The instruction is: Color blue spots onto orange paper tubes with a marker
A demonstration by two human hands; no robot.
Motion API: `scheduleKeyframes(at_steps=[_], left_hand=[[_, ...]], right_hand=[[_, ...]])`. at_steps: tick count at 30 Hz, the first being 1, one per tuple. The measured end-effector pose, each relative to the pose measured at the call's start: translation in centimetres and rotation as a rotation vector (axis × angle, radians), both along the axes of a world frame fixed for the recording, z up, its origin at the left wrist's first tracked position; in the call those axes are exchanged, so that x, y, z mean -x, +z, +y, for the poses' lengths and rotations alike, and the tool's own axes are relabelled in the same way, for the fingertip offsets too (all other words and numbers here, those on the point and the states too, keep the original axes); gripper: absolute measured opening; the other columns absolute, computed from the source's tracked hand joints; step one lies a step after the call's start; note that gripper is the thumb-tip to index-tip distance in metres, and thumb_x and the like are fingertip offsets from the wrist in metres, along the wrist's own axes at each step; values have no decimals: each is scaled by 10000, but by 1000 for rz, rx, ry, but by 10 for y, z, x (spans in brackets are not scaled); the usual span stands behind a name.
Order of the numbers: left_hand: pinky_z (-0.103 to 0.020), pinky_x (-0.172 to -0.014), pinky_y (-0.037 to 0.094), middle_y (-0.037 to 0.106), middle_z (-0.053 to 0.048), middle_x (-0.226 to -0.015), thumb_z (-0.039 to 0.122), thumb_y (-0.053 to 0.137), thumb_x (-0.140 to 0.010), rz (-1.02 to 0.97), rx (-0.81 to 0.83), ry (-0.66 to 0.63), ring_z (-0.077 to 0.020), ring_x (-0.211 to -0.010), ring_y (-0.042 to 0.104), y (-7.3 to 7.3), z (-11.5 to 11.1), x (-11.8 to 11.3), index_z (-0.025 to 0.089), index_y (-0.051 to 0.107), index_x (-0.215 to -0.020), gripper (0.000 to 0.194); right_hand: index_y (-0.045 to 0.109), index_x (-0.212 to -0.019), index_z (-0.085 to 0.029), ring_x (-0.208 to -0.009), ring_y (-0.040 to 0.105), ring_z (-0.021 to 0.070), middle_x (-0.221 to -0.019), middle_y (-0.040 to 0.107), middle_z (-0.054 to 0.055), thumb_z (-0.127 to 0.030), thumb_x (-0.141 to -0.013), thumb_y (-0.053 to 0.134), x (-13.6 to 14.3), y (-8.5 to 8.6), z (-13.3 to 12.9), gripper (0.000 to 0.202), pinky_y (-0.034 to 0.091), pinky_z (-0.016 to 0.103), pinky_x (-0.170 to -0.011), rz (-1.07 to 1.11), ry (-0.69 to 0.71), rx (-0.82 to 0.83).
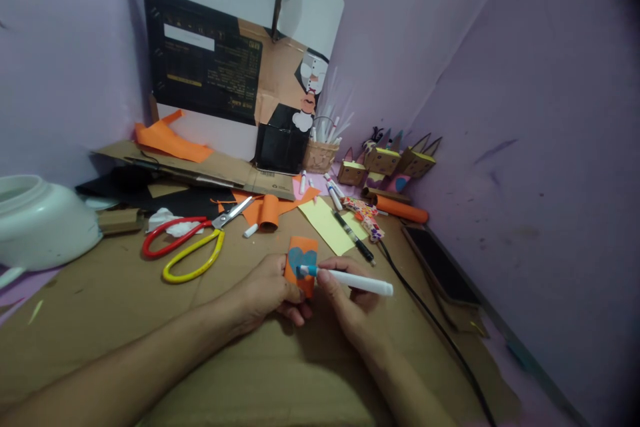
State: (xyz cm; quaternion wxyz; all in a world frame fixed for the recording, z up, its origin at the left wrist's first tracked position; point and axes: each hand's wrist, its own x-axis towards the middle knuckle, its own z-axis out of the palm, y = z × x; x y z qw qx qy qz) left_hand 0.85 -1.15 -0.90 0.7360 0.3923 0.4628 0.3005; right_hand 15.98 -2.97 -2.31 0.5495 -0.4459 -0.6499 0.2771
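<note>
My left hand (275, 290) grips a small orange paper piece (309, 247) with a blue heart (301, 260) coloured on it. Whether the paper is flat or rolled I cannot tell. Between the fingers of my right hand (347, 300) is a white marker (363, 281) with a blue tip end, which touches the heart. A small white marker cap (251, 231) lies beyond the left hand, beside a roll of orange paper (269, 212). Scissors (200, 233) with one red and one yellow handle rest to the left, blades parted.
A white pot (45, 223) stands at the left. Yellow paper (327, 225), a black pen (354, 237) and a glue gun (365, 213) with a black cable (430, 313) lie ahead. A phone (443, 265) is at right. Cardboard animal figures (384, 161) and a straw basket (321, 155) line the back.
</note>
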Motion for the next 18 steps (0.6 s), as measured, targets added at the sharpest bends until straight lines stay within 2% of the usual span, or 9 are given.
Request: scheduleKeyframes(at_steps=[7, 14, 18], left_hand=[[-190, -404, 491, 634, -2, -597, 38, 563, -514, -9, -5, -18, -119, -458, 605, -3, 0, 1, 123, 585, -761, 262], [-209, -402, 499, 618, 6, -605, 34, 553, -500, -5, -11, -18, -136, -473, 618, -3, 0, -1, 124, 586, -771, 288], [-210, -408, 503, 614, 8, -610, 36, 563, -509, -20, -20, -27, -138, -482, 625, -5, 1, 0, 121, 590, -780, 286]], right_hand=[[675, -847, -203, -574, 636, 132, -696, 688, 0, -291, -827, 636, -3, -4, 1, 98, 493, 217, -515, 23, -52, -14], [683, -849, -200, -648, 661, 156, -746, 707, 20, -272, -823, 630, -1, 1, 3, 93, 520, 245, -574, -33, -53, -67], [683, -827, -195, -611, 656, 155, -707, 707, 20, -278, -813, 630, 1, 3, 2, 99, 516, 241, -542, -29, -57, -52]])
